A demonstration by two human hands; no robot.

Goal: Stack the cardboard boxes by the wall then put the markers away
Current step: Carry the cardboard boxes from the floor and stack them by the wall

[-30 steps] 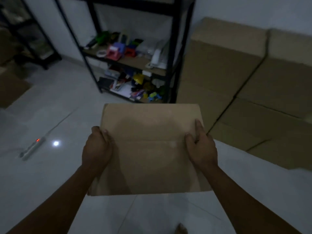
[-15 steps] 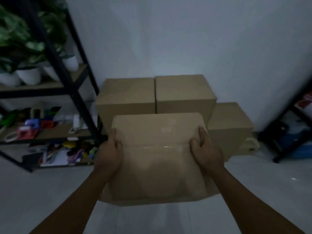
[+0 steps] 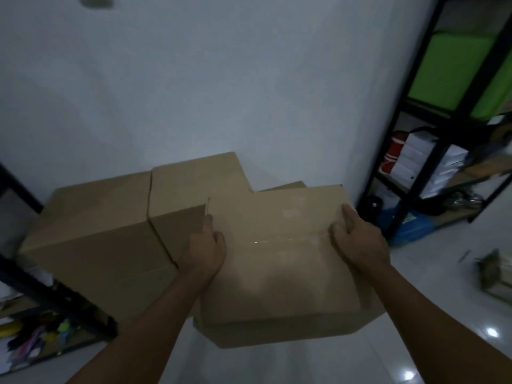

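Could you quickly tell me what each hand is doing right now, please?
Left hand: closed on the box, gripping its left side.
Right hand: closed on the same box, gripping its right side.

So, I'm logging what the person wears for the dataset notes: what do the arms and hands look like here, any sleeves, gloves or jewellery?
Both forearms are bare up to the frame's bottom edge: no sleeve shows. The left hand and right hand wear no gloves. No watch, bracelet or ring is visible, though the dim, soft picture could hide something small.
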